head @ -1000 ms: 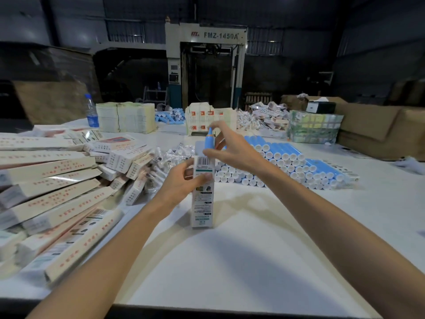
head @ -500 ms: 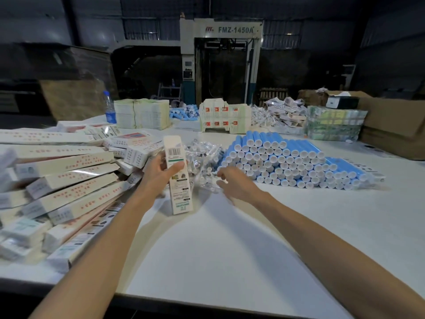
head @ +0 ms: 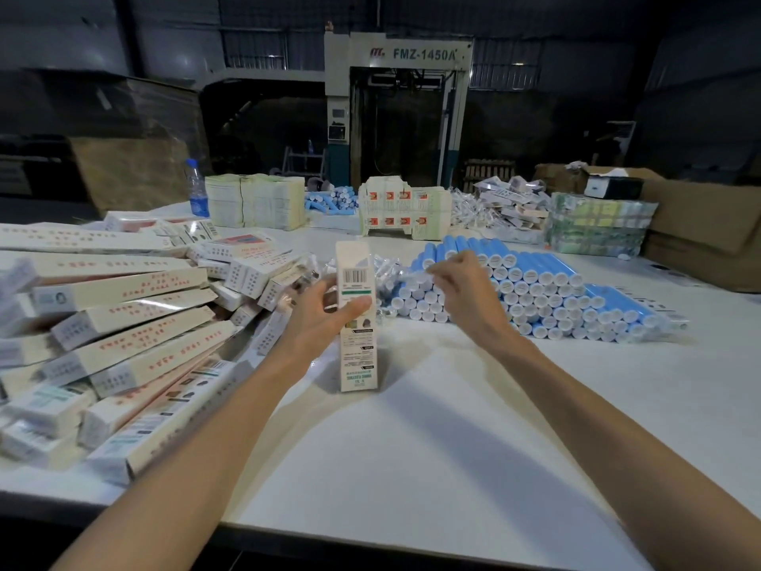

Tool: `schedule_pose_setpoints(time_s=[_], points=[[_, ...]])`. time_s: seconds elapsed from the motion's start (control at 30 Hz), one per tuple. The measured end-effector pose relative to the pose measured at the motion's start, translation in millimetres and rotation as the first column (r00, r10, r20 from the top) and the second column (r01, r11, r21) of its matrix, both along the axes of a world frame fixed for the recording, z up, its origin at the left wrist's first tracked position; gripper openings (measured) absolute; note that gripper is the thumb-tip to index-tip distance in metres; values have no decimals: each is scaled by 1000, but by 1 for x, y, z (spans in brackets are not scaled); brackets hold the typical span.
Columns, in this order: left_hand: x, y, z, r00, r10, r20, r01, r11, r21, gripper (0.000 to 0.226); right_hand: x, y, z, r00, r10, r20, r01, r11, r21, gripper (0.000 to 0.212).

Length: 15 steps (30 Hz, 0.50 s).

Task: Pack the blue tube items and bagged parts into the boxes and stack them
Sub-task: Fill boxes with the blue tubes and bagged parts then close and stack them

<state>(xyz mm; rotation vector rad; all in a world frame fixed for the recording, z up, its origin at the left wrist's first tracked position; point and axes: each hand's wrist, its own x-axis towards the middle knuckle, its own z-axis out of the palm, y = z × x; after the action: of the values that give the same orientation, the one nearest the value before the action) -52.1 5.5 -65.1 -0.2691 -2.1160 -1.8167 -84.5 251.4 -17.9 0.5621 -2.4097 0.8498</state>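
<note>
My left hand point(head: 319, 319) grips a tall white box point(head: 356, 323) that stands upright on the white table point(head: 412, 447), its top end open. My right hand point(head: 465, 294) is just right of the box and pinches a clear bagged part point(head: 405, 278) lifted from the heap of clear bagged parts point(head: 383, 282) behind the box. A stack of blue tubes point(head: 535, 290) with white caps lies to the right. Packed white boxes point(head: 119, 319) are piled at the left.
At the back of the table stand bundles of flat cartons point(head: 255, 199), a water bottle point(head: 197, 193), more blue tubes point(head: 333, 199), printed box blanks point(head: 401, 208) and wrapped packs point(head: 597, 224). Brown cardboard point(head: 708, 224) lies at the right. A large machine point(head: 397, 117) stands behind.
A second ago my right hand pushed a blue tube into the box. It then reached to the bagged parts heap and now lifts a bag. My left hand kept the box and set it upright again.
</note>
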Motion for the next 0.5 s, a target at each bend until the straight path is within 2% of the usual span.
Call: schedule_pose_setpoints(time_s=[0.07,0.17,0.27,0.4,0.5], points=[[3,13,0,999,-42,-12,42,999,-5,62,17,11,32,996,31,-84,-40,994,-106,28],[7,27,0,995,-97,-26,98,995,12,50,37,20,72,973,88,-215,-115,987,-114,20],[10,41,2,989,-147,-33,148,989,22,44,47,19,97,959,152,-239,-143,988,52,10],[15,59,6,980,-196,-38,196,981,9,44,45,12,109,966,223,-128,-162,914,371,7],[16,67,9,976,-215,-32,213,976,-37,41,40,7,105,968,245,-59,-196,879,434,10]])
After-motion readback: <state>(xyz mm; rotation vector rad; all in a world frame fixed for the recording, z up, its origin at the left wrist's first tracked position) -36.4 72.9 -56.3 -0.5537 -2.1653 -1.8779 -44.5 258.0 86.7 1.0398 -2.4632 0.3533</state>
